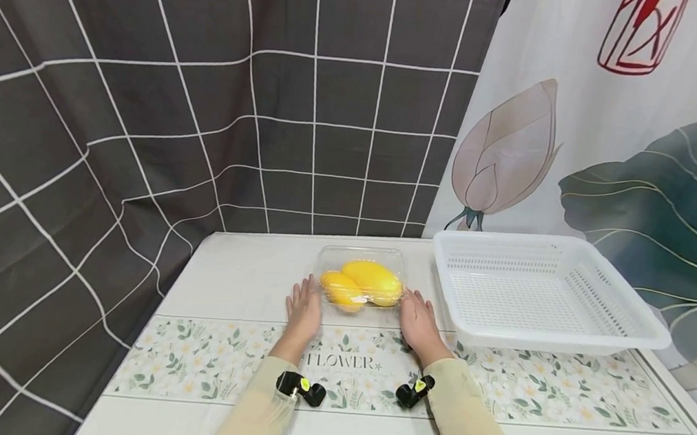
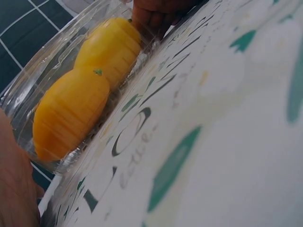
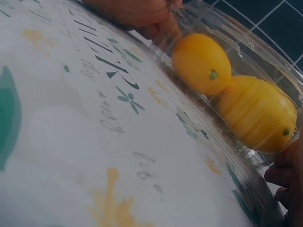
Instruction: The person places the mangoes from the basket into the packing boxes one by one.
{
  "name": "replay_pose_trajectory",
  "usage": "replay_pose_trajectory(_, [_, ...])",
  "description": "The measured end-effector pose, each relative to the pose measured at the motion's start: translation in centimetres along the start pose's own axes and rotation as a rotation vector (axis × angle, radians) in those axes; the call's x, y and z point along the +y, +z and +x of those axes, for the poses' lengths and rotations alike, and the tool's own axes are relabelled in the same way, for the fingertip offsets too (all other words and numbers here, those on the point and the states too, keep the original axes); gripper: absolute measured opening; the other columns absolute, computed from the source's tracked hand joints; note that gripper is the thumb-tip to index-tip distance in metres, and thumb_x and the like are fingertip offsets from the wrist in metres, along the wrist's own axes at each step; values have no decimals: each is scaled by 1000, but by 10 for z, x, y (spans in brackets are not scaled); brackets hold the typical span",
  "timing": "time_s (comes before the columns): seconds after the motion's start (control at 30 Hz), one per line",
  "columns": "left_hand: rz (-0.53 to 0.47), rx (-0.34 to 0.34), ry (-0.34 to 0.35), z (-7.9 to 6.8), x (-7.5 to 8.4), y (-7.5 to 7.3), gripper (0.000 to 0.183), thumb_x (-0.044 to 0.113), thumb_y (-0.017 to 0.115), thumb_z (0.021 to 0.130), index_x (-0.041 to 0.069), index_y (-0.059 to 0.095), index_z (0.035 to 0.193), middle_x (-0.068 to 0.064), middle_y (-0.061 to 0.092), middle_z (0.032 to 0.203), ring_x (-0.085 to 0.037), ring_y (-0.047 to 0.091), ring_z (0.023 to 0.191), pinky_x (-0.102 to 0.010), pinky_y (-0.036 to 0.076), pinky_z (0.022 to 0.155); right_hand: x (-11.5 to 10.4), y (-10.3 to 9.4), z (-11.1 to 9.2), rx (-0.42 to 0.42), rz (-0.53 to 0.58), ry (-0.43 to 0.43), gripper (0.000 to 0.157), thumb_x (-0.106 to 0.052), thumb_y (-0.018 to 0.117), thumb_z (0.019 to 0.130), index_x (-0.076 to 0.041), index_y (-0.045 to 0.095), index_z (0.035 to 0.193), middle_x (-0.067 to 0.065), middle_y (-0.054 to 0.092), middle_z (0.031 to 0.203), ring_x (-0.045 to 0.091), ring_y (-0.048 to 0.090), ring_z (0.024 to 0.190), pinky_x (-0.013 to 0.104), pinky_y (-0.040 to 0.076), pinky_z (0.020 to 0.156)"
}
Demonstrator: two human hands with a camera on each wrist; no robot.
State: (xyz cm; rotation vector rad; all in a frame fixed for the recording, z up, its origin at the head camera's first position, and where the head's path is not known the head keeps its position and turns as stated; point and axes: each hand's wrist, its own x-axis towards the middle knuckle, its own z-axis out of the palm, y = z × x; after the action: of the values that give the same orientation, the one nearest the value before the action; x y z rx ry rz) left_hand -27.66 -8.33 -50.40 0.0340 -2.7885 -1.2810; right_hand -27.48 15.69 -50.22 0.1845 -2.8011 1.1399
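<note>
A clear plastic box [image 1: 363, 252] with its lid closed sits on the table and holds two smooth yellow, lemon-like fruits. The smaller fruit [image 1: 342, 289] lies at the left and the larger one [image 1: 374, 280] at the right; small green stem ends show on them in the right wrist view. My left hand [image 1: 305, 308] stands along the box's left side with fingers extended forward. At the right side, my right hand [image 1: 420, 320] rests against the box, fingers also extended. The wrist views show fingers close against the box's ends; their exact contact is partly hidden.
A white perforated plastic basket [image 1: 552, 342] stands right of the box, beyond my right hand. The white table cover [image 1: 239, 263] has a floral band with printed lettering. A dark gridded curtain [image 1: 346, 100] hangs behind and left, a printed white one [image 1: 539, 27] behind right.
</note>
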Motion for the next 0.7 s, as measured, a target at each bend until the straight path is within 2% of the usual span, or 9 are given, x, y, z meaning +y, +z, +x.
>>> replay_pose_trajectory(0.3, [-38, 19, -26, 2, 3, 2, 57, 33, 2, 96, 11, 8, 148, -11, 8, 153, -27, -7, 139, -43, -13, 108, 1, 1, 4, 38, 5, 6, 56, -25, 7, 99, 1, 34, 140, 17, 37, 141, 35, 18, 135, 48, 4, 111])
replay_pose_trajectory(0.4, [-36, 38, -28, 1, 2, 3, 57, 34, 1, 96, 13, 10, 148, -9, 11, 152, -26, -4, 139, -42, -12, 109, 1, 3, 4, 53, 21, 1, 56, -28, 7, 99, -1, 36, 140, 15, 37, 141, 34, 19, 135, 47, 4, 111])
replay_pose_trajectory(0.57, [-15, 53, -9, 1, -2, 6, 58, 36, 2, 96, 14, 11, 148, -7, 15, 152, -26, 0, 139, -43, -11, 109, 1, 3, 4, 57, 31, 3, 56, -28, 6, 99, -4, 35, 141, 12, 37, 142, 32, 20, 135, 46, 5, 111])
replay_pose_trajectory(0.7, [26, 34, 21, 2, -3, 8, 58, 37, 1, 96, 15, 10, 149, -4, 16, 152, -24, 3, 139, -42, -9, 110, 2, 2, 6, 52, 58, 61, 56, -28, 7, 99, -2, 33, 141, 14, 35, 143, 31, 20, 135, 43, 6, 112])
